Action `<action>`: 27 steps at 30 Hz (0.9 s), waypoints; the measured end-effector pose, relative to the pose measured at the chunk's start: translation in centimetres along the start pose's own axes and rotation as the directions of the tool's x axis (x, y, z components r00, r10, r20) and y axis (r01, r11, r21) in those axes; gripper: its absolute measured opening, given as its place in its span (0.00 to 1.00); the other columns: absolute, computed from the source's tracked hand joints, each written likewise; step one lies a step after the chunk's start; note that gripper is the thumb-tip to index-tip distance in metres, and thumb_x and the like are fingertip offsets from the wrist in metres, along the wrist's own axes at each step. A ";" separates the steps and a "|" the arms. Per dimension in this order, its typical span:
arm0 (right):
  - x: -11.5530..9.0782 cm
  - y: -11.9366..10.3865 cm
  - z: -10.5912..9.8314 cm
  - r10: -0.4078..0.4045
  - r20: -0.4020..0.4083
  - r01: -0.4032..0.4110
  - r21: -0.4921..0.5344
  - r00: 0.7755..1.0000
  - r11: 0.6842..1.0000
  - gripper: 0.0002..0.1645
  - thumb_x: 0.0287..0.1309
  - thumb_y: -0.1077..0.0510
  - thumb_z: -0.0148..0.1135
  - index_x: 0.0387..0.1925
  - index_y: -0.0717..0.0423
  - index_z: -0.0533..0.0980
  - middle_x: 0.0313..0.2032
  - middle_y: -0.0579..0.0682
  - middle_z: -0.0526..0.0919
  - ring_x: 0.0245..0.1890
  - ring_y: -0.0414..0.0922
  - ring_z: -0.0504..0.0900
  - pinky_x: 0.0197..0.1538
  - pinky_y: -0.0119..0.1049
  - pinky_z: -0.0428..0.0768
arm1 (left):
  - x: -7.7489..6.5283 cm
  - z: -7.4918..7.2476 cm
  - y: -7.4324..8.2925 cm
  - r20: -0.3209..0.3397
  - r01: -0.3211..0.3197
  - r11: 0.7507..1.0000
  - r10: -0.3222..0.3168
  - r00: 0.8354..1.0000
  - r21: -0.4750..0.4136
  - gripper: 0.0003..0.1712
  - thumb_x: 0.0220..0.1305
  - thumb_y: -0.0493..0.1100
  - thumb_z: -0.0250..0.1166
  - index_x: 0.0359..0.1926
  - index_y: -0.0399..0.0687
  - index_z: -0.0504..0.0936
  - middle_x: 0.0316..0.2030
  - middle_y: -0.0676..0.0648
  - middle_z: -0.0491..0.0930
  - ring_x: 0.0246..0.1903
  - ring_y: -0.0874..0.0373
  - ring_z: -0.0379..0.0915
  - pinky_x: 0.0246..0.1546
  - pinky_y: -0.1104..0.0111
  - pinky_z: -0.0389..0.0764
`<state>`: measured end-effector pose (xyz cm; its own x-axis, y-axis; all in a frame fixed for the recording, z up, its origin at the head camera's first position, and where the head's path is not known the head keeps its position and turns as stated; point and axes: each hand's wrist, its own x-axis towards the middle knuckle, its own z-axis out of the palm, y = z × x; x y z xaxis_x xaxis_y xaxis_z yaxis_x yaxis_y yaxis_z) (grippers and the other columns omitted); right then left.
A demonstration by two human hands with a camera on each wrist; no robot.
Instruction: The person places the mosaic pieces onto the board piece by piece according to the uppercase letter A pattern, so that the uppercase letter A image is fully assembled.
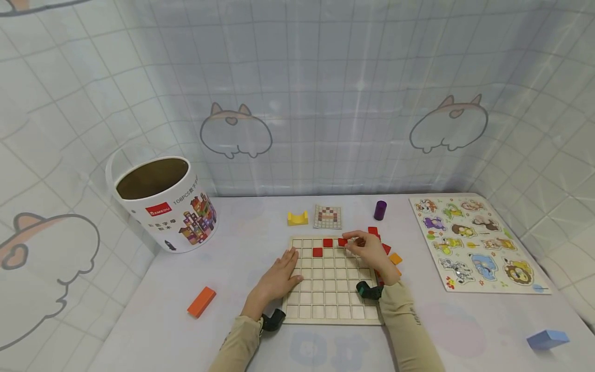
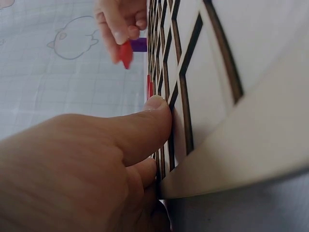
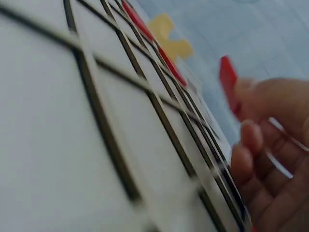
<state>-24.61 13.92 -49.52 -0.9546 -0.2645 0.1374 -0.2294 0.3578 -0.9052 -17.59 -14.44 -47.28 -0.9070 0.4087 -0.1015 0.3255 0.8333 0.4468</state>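
One red tile [image 1: 342, 242] was pinched by the right hand [image 1: 370, 251] above the far side of the grid board [image 1: 329, 286]; the board's left edge was touched by the left hand [image 1: 277, 276], fingers extended.

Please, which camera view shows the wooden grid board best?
The head view. It shows nearly the whole wooden grid board from above, with the left hand and right hand covering only parts. The left wrist view shows it close and steeply slanted; the right wrist view shows only a section, partly blurred.
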 end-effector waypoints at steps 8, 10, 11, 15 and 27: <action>0.2 0.4 1.1 -0.032 0.025 0.034 -0.075 0.999 0.997 0.13 0.55 0.63 0.69 0.44 0.56 0.84 0.26 0.50 0.79 0.24 0.38 0.70 0.27 0.26 0.69 | -0.1 -0.1 0.0 0.001 -0.001 1.000 0.001 1.000 -0.003 0.38 0.72 0.48 0.53 0.73 0.33 0.52 0.76 0.36 0.47 0.75 0.41 0.43 0.74 0.49 0.52; 0.1 0.4 1.1 -0.032 0.035 0.035 -0.092 0.999 0.995 0.12 0.54 0.63 0.68 0.43 0.55 0.84 0.29 0.50 0.80 0.26 0.38 0.71 0.30 0.26 0.70 | -0.1 -0.1 0.0 0.000 -0.003 1.000 0.003 1.000 -0.003 0.38 0.72 0.48 0.53 0.74 0.33 0.52 0.76 0.36 0.47 0.75 0.41 0.42 0.74 0.48 0.52; 0.1 0.4 1.0 -0.035 0.048 0.039 -0.102 0.998 0.994 0.13 0.54 0.64 0.68 0.43 0.55 0.84 0.30 0.50 0.81 0.27 0.39 0.71 0.31 0.26 0.71 | -0.1 -0.1 0.0 0.000 -0.004 1.000 0.004 1.000 -0.003 0.38 0.72 0.48 0.53 0.74 0.33 0.52 0.76 0.36 0.47 0.75 0.41 0.42 0.74 0.48 0.52; 0.0 0.3 0.8 -0.040 0.099 0.050 -0.101 0.994 0.994 0.13 0.55 0.65 0.66 0.44 0.56 0.84 0.36 0.53 0.82 0.29 0.39 0.72 0.33 0.27 0.72 | -0.1 -0.1 0.0 0.000 -0.003 1.000 0.003 1.000 -0.001 0.38 0.73 0.49 0.53 0.74 0.33 0.51 0.76 0.37 0.46 0.76 0.42 0.42 0.74 0.49 0.52; -0.1 0.3 0.8 -0.050 0.092 0.059 -0.097 0.995 0.994 0.16 0.53 0.65 0.69 0.45 0.56 0.83 0.41 0.54 0.84 0.29 0.38 0.72 0.34 0.27 0.74 | 0.1 0.0 -0.1 0.005 0.001 1.000 -0.001 1.000 0.011 0.39 0.72 0.49 0.53 0.74 0.33 0.51 0.76 0.37 0.46 0.76 0.42 0.42 0.75 0.49 0.51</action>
<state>-24.43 13.36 -50.10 -0.9203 -0.3631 0.1454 -0.3029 0.4265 -0.8523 -17.67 -14.50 -47.37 -0.9061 0.4095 -0.1060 0.3274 0.8377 0.4370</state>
